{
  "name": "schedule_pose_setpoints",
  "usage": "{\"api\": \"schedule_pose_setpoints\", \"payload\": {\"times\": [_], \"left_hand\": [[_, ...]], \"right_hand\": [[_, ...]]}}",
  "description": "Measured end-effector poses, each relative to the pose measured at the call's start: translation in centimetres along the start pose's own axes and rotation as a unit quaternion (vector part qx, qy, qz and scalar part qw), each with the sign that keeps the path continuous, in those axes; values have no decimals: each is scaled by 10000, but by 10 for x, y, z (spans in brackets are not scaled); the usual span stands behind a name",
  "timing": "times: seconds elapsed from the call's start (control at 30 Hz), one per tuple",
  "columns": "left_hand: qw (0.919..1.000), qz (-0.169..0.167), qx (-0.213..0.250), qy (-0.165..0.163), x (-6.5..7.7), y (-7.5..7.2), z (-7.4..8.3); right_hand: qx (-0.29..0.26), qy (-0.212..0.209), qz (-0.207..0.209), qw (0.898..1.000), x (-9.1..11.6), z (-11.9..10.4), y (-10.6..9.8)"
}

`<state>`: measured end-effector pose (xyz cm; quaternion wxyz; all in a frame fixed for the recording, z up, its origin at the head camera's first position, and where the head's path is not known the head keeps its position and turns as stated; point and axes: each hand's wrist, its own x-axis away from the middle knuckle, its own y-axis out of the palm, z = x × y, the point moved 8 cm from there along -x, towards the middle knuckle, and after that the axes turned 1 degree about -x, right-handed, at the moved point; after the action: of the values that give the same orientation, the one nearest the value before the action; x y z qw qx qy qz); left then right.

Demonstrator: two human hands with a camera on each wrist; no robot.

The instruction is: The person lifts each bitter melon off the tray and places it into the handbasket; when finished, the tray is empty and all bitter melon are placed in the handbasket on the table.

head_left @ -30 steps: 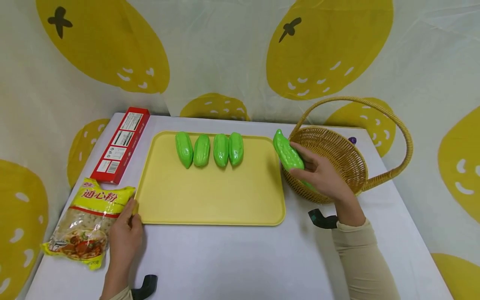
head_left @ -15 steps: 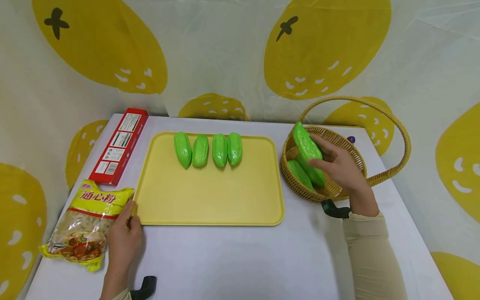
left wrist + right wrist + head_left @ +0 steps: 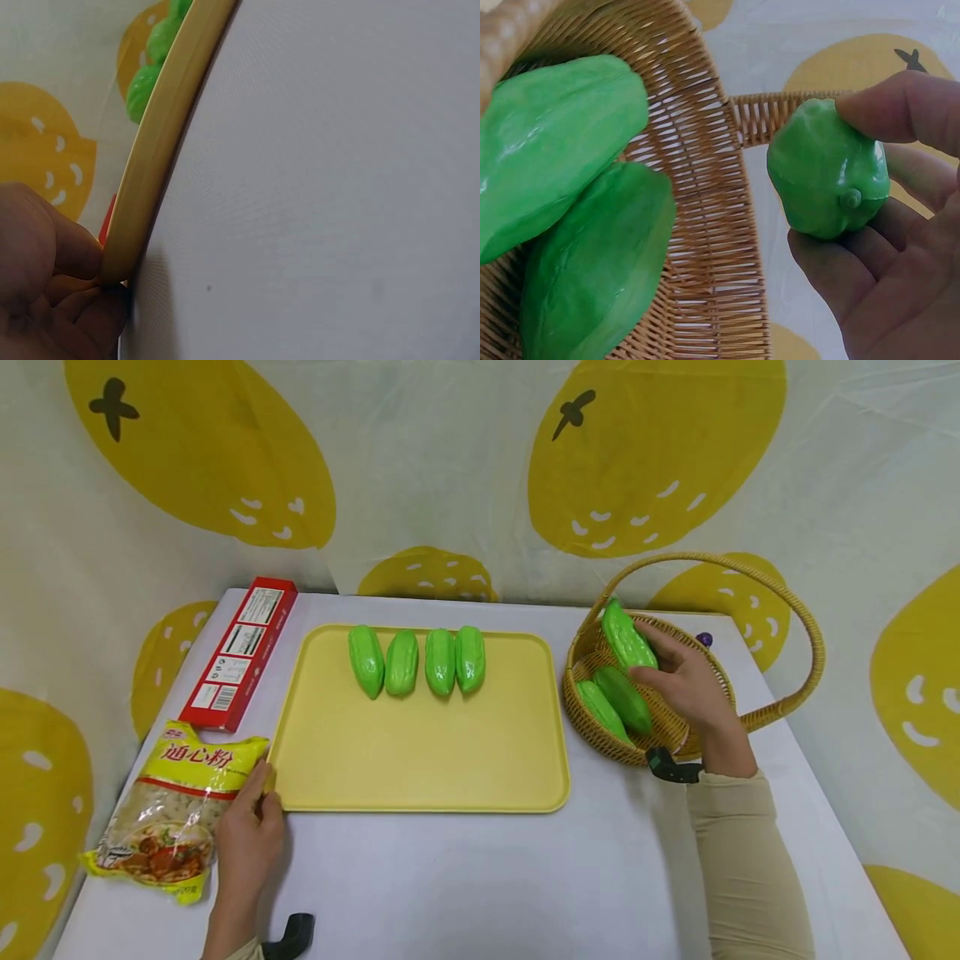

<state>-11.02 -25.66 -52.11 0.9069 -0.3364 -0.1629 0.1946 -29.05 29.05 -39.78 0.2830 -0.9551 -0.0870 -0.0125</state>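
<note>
My right hand holds a glossy green bitter melon with a bumpy skin, raised over the back of the wicker basket. In the right wrist view the thumb and fingers wrap round this melon, seen end-on with its small stem stub. Two more green melons, a left one and a right one, lie in the basket. At the left front corner of the yellow tray, my left hand pinches the rim between thumb and fingers. A row of several green melons lies along the tray's far side.
Left of the tray lie a red box and a yellow bag of pasta, close beside the left hand. The basket's tall handle arches up to the right. A small purple thing sits behind the basket.
My right hand has carried its melon from the tray's right edge rightward over the basket, then slightly up and back. The basket's two melons have come into fuller view. The left hand stays put.
</note>
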Motion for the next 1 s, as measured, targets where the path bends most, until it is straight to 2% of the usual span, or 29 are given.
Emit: {"api": "schedule_pose_setpoints", "payload": {"times": [0.23, 0.43, 0.67, 1.0], "left_hand": [[10000, 13, 16, 5, 0, 1, -2], [10000, -8, 18, 7, 0, 1, -3], [10000, 22, 46, 66, 1, 1, -1], [9998, 108, 88, 150, 0, -2, 0]], "right_hand": [[144, 9, 192, 9997, -6, 12, -3], [116, 328, 307, 9989, -9, 28, -4], [85, 663, 171, 9976, -8, 40, 2], [518, 892, 376, 9940, -1, 51, 0]]}}
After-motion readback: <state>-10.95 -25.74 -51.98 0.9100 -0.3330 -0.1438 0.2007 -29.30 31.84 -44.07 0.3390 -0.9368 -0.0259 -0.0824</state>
